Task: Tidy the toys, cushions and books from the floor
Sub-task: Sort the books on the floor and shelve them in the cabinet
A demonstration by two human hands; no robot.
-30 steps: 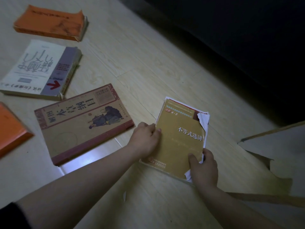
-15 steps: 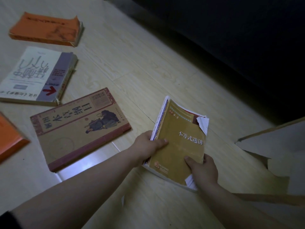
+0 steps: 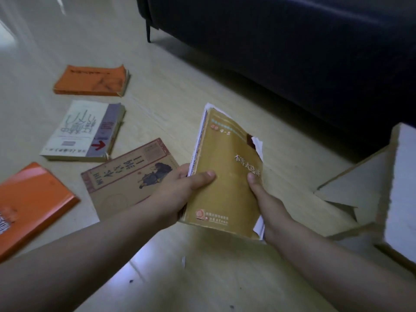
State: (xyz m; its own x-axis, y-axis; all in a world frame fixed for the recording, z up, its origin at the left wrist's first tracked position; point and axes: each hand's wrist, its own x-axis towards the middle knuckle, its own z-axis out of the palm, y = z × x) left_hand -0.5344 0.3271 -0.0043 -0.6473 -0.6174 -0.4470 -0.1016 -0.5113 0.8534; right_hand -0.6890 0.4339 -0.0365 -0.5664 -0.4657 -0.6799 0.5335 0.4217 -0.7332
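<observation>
The left hand (image 3: 180, 194) and right hand (image 3: 267, 203) grip a mustard-yellow paperback with a torn cover (image 3: 225, 176) by its side edges, thumbs on the cover, above the pale wooden floor (image 3: 180, 86); a brown illustrated book (image 3: 121, 183) lies just left; a white-and-grey book (image 3: 78, 131) lies farther left; an open cardboard box (image 3: 360, 183) sits right.

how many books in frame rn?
5. Four lie on the floor at left: far orange book, white book, brown book, near orange book at the edge. The yellow book is held by left hand and right hand. Others may lie outside the frame.
</observation>
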